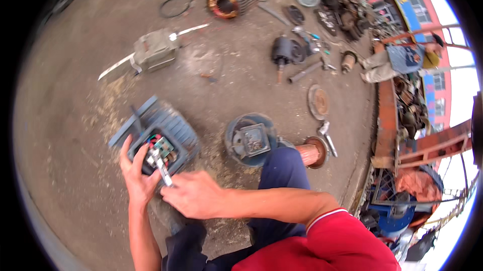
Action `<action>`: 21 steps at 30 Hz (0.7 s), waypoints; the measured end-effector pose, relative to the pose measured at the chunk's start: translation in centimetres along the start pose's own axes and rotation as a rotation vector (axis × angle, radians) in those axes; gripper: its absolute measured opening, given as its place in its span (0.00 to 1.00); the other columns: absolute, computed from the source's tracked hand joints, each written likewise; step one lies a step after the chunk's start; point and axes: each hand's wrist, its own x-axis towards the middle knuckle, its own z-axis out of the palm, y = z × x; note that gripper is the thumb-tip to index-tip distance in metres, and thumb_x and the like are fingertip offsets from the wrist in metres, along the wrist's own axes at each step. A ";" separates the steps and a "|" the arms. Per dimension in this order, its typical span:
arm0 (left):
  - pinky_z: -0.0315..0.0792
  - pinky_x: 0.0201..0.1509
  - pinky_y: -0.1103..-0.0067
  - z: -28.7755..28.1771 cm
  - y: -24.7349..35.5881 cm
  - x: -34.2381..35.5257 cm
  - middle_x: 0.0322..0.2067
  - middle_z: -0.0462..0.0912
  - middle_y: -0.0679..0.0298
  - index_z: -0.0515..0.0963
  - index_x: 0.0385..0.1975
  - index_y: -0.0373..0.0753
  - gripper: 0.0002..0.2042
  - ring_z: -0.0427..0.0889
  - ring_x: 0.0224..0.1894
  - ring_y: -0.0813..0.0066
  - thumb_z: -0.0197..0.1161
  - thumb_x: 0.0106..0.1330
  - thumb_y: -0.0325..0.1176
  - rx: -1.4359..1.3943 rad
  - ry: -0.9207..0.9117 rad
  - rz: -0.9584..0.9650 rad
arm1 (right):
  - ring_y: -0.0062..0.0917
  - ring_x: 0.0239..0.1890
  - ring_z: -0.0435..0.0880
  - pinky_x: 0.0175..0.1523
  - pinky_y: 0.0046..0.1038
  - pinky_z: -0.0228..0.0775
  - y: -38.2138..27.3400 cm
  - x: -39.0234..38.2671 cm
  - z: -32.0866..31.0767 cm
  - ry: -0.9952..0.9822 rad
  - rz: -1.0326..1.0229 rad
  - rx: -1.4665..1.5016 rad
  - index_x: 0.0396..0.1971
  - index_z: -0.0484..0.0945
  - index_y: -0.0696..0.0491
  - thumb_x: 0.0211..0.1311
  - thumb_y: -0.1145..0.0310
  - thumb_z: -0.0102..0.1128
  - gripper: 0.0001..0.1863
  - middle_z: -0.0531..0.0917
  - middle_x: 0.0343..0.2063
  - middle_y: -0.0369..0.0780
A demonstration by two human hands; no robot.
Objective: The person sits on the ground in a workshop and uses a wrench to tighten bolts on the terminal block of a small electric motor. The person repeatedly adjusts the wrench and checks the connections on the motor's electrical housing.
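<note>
A blue-grey finned electric motor (177, 124) lies on the ground in front of me, its terminal box (180, 156) uncovered. Coloured wires and a small greenish terminal board (163, 146) show inside the box. My right hand (193, 195) is closed round the near end of a silver wrench (162, 166). The wrench's far end reaches into the box; its exact seat there is too small to make out. Against the box's left side, my left hand (138, 178) has its fingers stretched and spread, close to the wrench head.
Right of the motor is a round blue-grey housing (234, 140), beside my knee. A copper-wound part (308, 154) and a rusty disc (319, 101) lie beyond. Farther off are a grey motor (156, 50), a ribbed stator (234, 2), scrap heaps (349, 14) and another person (402, 60).
</note>
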 end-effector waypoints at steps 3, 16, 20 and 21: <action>0.64 0.69 0.56 -0.3 1.0 0.5 0.70 0.65 0.48 0.82 0.56 0.47 0.35 0.68 0.68 0.44 0.84 0.41 0.37 0.054 -0.074 -0.004 | 0.38 0.29 0.84 0.33 0.38 0.78 1.9 -0.9 -1.3 0.017 0.188 0.285 0.54 0.76 0.53 0.62 0.70 0.65 0.20 0.82 0.29 0.45; 0.64 0.69 0.58 -1.1 0.5 -0.9 0.70 0.65 0.54 0.82 0.58 0.54 0.34 0.68 0.68 0.49 0.83 0.45 0.39 -0.058 -0.042 -0.015 | 0.22 0.27 0.84 0.29 0.21 0.77 9.6 4.8 -4.8 0.209 0.906 1.133 0.44 0.80 0.59 0.70 0.72 0.63 0.07 0.84 0.28 0.39; 0.64 0.69 0.58 -0.4 0.3 -0.6 0.70 0.64 0.54 0.81 0.59 0.54 0.35 0.67 0.69 0.49 0.83 0.44 0.39 -0.058 -0.048 0.001 | 0.17 0.25 0.80 0.28 0.19 0.71 8.8 11.5 -5.3 0.057 0.797 0.727 0.41 0.82 0.61 0.69 0.69 0.67 0.10 0.82 0.26 0.35; 0.64 0.69 0.58 -0.5 0.4 -0.5 0.70 0.65 0.55 0.81 0.58 0.53 0.35 0.67 0.69 0.49 0.83 0.44 0.39 -0.054 -0.041 0.000 | 0.16 0.26 0.80 0.29 0.20 0.72 8.1 13.3 -5.3 -0.037 0.743 0.581 0.41 0.83 0.61 0.68 0.68 0.68 0.11 0.83 0.26 0.35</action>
